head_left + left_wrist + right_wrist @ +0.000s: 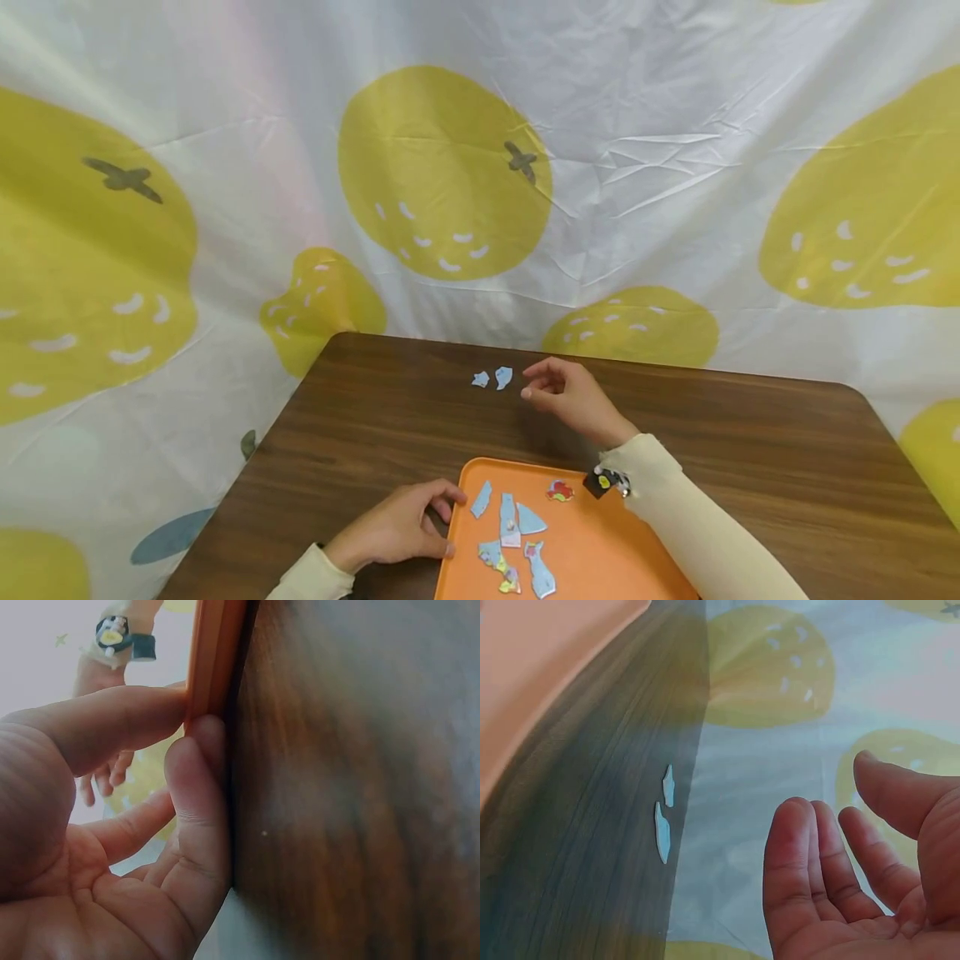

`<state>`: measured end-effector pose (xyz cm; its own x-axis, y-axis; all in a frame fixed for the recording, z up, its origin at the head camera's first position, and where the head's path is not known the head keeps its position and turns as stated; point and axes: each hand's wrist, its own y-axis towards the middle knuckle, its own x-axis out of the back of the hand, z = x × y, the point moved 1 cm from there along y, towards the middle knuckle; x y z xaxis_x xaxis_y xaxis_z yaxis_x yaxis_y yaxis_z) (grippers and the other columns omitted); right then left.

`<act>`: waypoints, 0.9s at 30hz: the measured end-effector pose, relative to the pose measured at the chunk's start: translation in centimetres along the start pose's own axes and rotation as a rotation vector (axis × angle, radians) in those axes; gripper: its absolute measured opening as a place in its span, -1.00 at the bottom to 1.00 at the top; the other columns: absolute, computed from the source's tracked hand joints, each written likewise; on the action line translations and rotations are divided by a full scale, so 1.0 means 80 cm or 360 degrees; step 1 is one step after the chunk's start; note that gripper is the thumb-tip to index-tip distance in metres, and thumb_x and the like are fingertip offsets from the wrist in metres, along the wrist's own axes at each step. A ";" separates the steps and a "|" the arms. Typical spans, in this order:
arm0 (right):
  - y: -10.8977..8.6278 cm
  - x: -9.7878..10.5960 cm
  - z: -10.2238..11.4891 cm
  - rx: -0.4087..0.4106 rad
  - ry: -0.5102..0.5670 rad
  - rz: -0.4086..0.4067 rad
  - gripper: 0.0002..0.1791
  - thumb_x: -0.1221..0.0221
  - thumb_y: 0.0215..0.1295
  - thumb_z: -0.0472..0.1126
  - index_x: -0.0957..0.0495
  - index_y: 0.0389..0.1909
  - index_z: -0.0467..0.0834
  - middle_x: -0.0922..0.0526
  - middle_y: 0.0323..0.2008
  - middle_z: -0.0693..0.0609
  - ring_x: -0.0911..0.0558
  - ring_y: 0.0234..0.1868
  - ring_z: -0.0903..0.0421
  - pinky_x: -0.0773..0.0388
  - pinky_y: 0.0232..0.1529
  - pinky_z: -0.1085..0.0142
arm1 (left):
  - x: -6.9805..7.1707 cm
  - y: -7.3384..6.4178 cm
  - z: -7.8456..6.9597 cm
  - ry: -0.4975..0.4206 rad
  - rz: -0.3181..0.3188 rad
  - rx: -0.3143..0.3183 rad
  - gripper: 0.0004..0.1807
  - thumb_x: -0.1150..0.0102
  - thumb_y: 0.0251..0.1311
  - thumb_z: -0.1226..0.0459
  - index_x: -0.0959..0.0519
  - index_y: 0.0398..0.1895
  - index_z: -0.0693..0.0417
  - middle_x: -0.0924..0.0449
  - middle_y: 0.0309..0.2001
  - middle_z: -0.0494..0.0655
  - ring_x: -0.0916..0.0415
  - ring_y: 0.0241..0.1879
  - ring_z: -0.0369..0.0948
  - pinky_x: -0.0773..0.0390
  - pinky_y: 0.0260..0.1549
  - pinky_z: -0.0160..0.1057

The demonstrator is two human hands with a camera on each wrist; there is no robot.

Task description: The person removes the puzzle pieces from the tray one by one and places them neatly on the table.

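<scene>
Fingers (787,862) bent, thumb apart, the right hand (577,403) hovers beside two light-blue irregular pieces (504,378) near the far edge of the brown wood-grain worktop (390,417), while the left hand (401,525) grips the orange round-cornered tray (600,554) by its left edge.

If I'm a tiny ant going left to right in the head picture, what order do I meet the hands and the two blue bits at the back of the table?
Left hand → jagged pale blue piece → longer pale blue piece → right hand.
</scene>
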<state>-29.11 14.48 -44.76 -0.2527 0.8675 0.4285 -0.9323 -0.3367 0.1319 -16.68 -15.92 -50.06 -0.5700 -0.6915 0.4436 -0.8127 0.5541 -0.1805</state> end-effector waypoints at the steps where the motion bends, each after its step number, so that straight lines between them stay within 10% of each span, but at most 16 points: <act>1: -0.004 0.002 0.001 0.0004 -0.0002 0.0000 -0.66 -0.41 0.38 -0.20 -0.65 0.10 -0.20 -0.75 -0.17 -0.13 -0.73 -0.25 0.06 -0.71 -0.16 0.26 | 0.000 0.000 0.000 -0.0003 0.0002 0.0000 -0.41 -0.59 0.05 0.35 -0.59 0.19 0.02 -0.58 -0.14 -0.05 -0.68 -0.42 -0.28 -0.66 -0.38 -0.35; 15: -0.063 0.020 -0.009 0.0031 -0.0067 0.0124 -0.65 -0.42 0.38 -0.13 -0.64 0.13 -0.05 -0.74 -0.10 0.01 -0.71 -0.14 0.09 -0.69 -0.09 0.33 | -0.001 0.001 0.001 -0.0011 0.0014 0.0000 -0.40 -0.58 0.06 0.34 -0.58 0.21 0.05 -0.57 -0.12 -0.05 -0.70 -0.41 -0.28 -0.67 -0.36 -0.35; 27: -0.095 0.023 -0.020 0.0011 -0.0026 0.0366 -0.58 -0.40 0.39 -0.20 -0.59 0.15 -0.31 -0.71 -0.04 -0.25 -0.69 -0.12 0.09 -0.67 -0.07 0.35 | -0.001 0.001 0.002 -0.0035 0.0021 -0.0008 -0.39 -0.57 0.06 0.35 -0.57 0.22 0.07 -0.57 -0.12 -0.02 -0.70 -0.41 -0.27 -0.67 -0.37 -0.35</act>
<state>-22.87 19.22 -46.40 -0.4540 0.7617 0.4623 -0.8489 -0.5273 0.0351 -16.73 -15.92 -50.23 -0.5833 -0.6941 0.4219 -0.8045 0.5655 -0.1817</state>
